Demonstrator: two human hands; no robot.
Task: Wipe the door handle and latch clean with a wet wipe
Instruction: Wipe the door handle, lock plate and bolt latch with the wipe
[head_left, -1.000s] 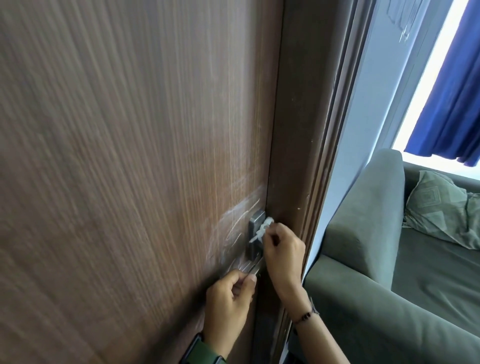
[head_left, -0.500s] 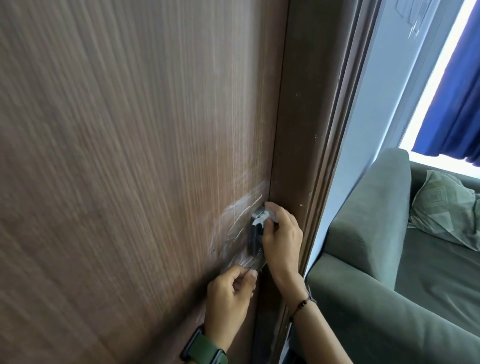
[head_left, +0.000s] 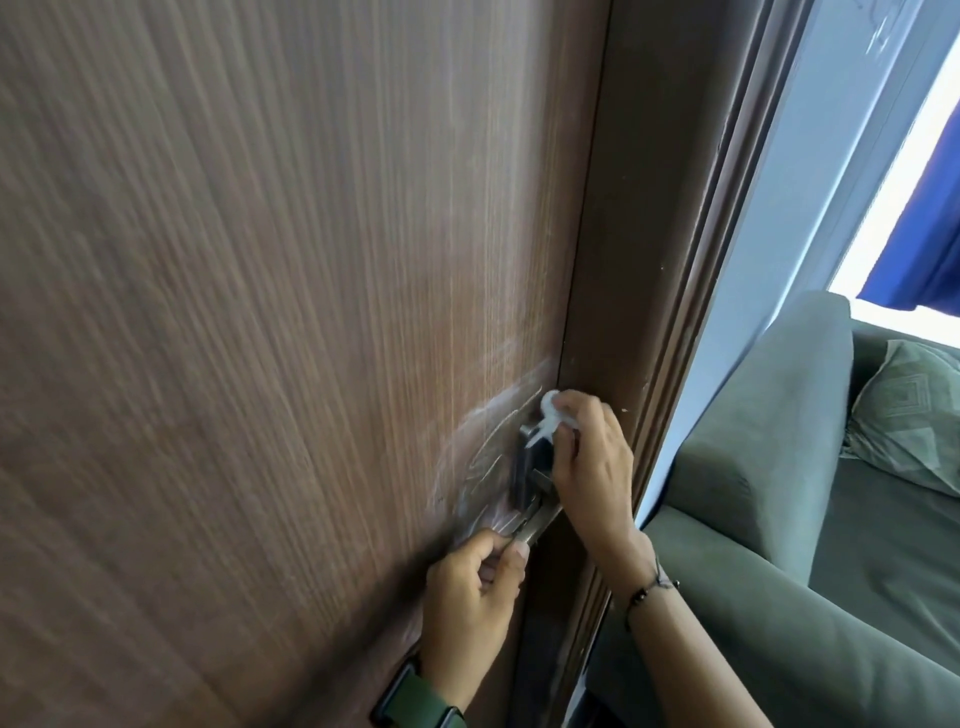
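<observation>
Right grip: right hand (head_left: 587, 457) is pinched around a bunched white wet wipe (head_left: 551, 410), pressing it against the top of the metal latch plate (head_left: 524, 467) at the door's edge.
Left grip: left hand (head_left: 470, 597) is curled closed around the free end of the metal door handle (head_left: 535, 522), thumb on top.
Wet wipe: crumpled, mostly covered by the fingers, touching the upper corner of the latch plate.
Door: brown wood-grain door (head_left: 260, 312) with pale streaky smears just left of the handle.
Wrists: green watch strap (head_left: 410, 701) on the left, dark beaded bracelet (head_left: 649, 590) on the right.
Beside: green sofa (head_left: 779, 519) with a cushion (head_left: 914, 421); blue curtain (head_left: 930, 234) above.
</observation>
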